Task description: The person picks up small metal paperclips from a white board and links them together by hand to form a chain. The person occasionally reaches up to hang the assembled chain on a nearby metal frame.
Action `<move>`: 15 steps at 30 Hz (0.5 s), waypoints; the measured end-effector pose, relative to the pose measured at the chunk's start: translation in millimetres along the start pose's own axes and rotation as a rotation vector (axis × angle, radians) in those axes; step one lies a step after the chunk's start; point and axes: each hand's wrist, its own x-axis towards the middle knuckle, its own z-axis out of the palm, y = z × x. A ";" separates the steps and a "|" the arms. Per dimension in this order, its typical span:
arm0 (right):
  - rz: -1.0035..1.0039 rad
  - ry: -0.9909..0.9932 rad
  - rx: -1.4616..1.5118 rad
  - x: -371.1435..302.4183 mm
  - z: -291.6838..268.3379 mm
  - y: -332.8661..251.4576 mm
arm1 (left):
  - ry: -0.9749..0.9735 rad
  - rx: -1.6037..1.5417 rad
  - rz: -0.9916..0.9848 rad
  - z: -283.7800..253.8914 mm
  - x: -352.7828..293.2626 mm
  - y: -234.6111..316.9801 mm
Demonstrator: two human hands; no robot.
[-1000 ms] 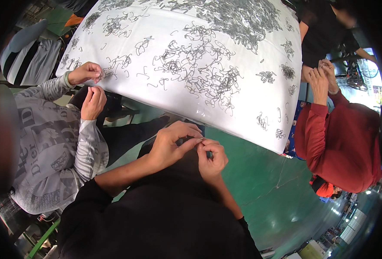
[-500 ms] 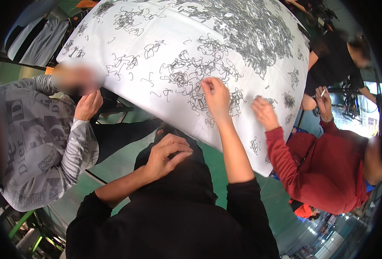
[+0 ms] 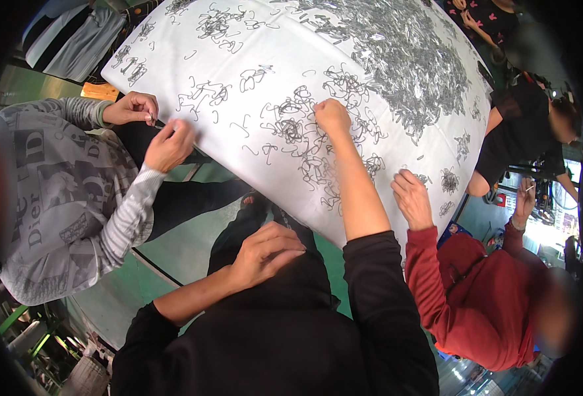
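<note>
My right hand (image 3: 333,117) reaches out over a loose heap of thin, dark, curved hook-like pieces (image 3: 291,129) on a white-covered table (image 3: 229,162). Its fingers are drawn in toward the heap, and whatever is between them is hidden. Over my lap, short of the table edge, I hold my left hand (image 3: 265,256) with its thumb and fingers brought together. Anything inside that pinch is too small to make out.
A large mound of grey slender pieces (image 3: 423,72) covers the far right of the table. Smaller clusters of hooks (image 3: 215,26) lie at the far left. A person in a striped sleeve (image 3: 130,204) works at my left, and one in a red sleeve (image 3: 423,257) at my right.
My right hand has moved farther over the heap and closed more. My left hand stays over my lap. The view has shifted slightly. The left neighbour's hands have moved toward the table edge.
</note>
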 end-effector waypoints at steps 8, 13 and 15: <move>-0.110 0.131 -0.017 -8.9 9.0 3.7 | -0.078 0.017 0.045 -0.4 -5.0 -3.9; -0.064 -0.020 -0.138 6.0 15.4 -12.3 | -0.063 0.038 0.061 0.2 -6.7 -0.8; -0.038 -0.074 -0.025 4.6 13.8 2.5 | -0.064 0.037 0.063 0.8 -7.9 -1.1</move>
